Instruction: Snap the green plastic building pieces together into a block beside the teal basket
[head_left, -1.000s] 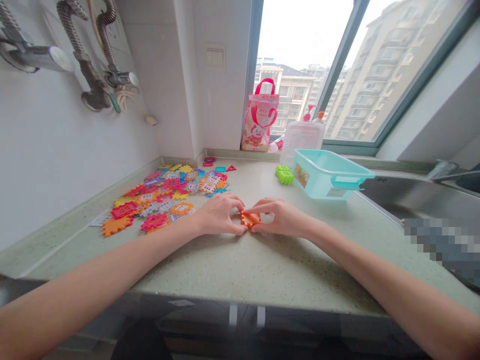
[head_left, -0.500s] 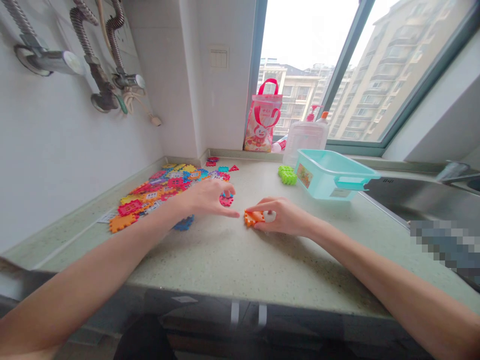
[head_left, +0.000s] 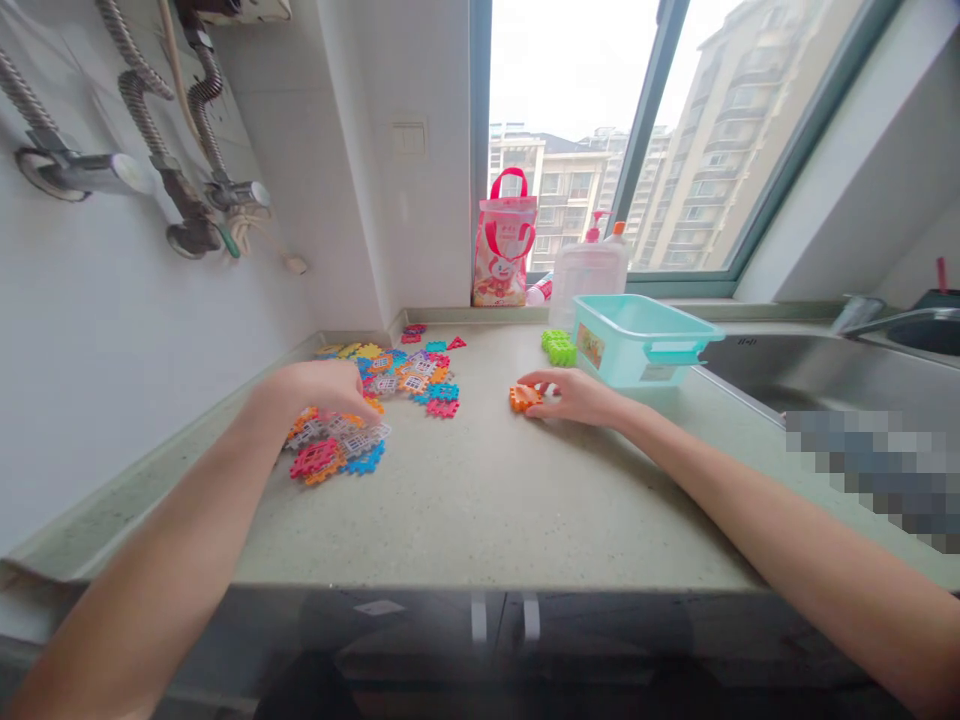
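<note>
My right hand (head_left: 574, 393) pinches a small stack of orange notched building pieces (head_left: 525, 398) at counter level, thumb on the near side and fingers on the far side. On the left, my left hand (head_left: 330, 388) reaches down into a loose pile of colourful flat interlocking pieces (head_left: 416, 375). Its thumb points right with some pieces showing between it and the fingers; most fingertips are hidden. A red piece (head_left: 315, 458) and a blue piece (head_left: 366, 458) lie just in front of that hand. Beyond my right hand sits a green stack of notched pieces (head_left: 559, 347).
A turquoise plastic tub (head_left: 637, 345) stands behind my right hand, close to the sink (head_left: 780, 370). By the window are a pink-handled bag (head_left: 504, 250) and a clear jug (head_left: 589, 280). Pipes and valves (head_left: 187, 220) stick out from the left wall.
My left hand has moved left from mid-counter into the pile. My right hand keeps hold of the orange stack, now slightly farther back. The view has turned a little to the right.
</note>
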